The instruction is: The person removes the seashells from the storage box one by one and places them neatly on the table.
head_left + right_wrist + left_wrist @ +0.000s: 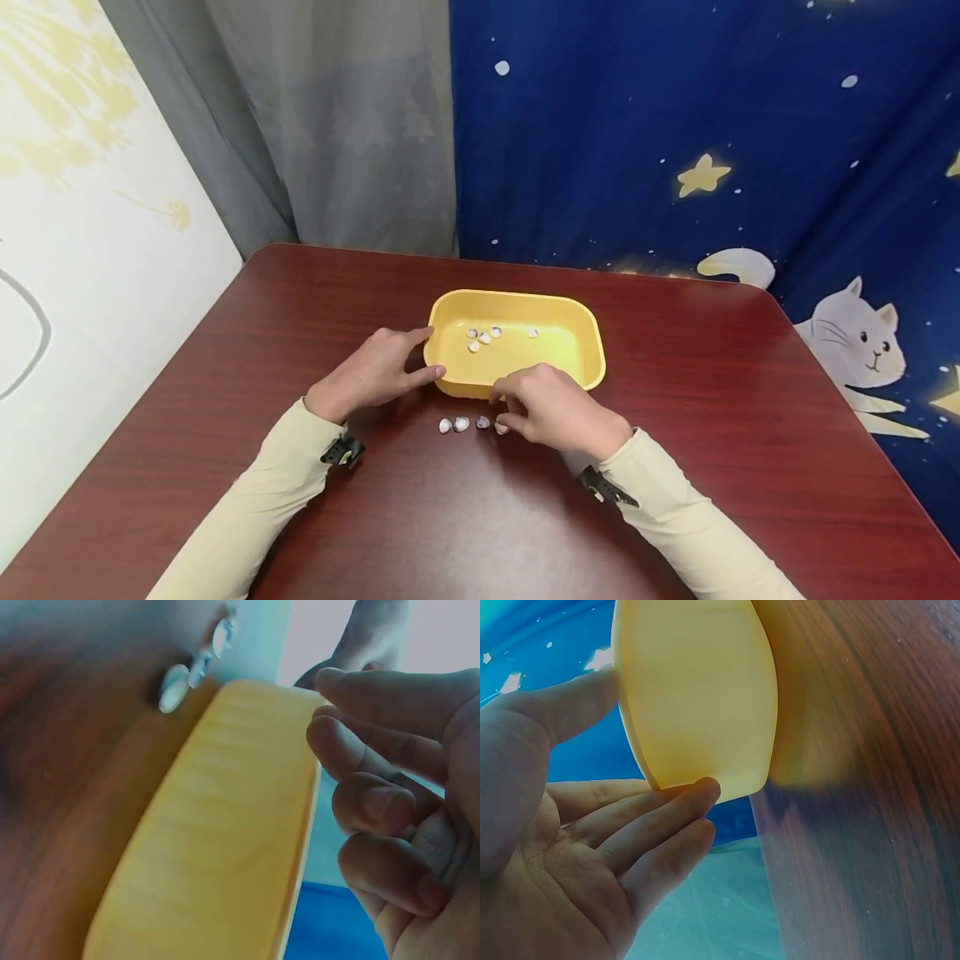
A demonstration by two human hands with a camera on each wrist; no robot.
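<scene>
A yellow plastic tub [525, 302] stands on the table with several small pale seashells [485, 338] inside. My left hand [372, 375] is at the tub's left end, its thumb and fingers spread and touching the rim and outer wall. In the left wrist view these fingers [660, 829] are fairly straight along the tub's end. In front of the tub lies a short row of seashells [461, 423]. Close over the right end of that row is my right hand [551, 408], fingers loosely bent. The right wrist view shows nothing between its thumb and forefinger.
The dark red-brown wooden table [720, 433] extends around the tub on all sides. Behind it hang a grey curtain [352, 125] and a blue star-patterned curtain [600, 150]. A white patterned surface [97, 250] borders the left side. Each wrist wears a black strap.
</scene>
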